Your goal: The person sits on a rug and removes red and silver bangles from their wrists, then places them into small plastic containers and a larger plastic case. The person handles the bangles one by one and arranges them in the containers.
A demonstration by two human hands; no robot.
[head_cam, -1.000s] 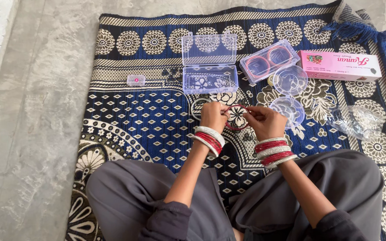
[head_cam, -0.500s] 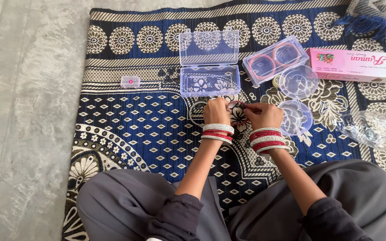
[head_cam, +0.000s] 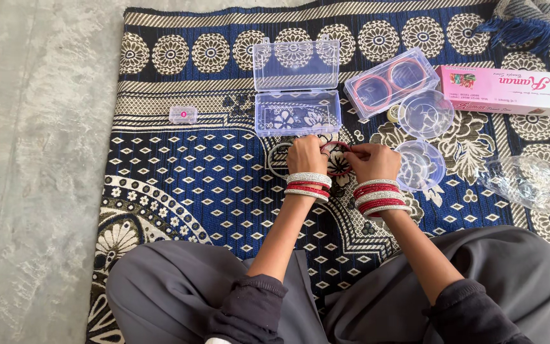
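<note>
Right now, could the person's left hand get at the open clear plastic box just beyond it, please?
Probably yes. The left hand shares a red bangle with the right hand, but the open clear box lies just beyond its knuckles with only bare rug between.

An open case point(head_cam: 297, 95) lay mid-rug point(head_cam: 179, 172), a bangle box point(head_cam: 391, 81) right of it, a carton point(head_cam: 503, 89) near the right edge, two lids point(head_cam: 423, 137) before them.

hands point(head_cam: 342, 156) nearer clear box point(head_cam: 297, 118), bangle point(head_cam: 337, 159) raised
</note>
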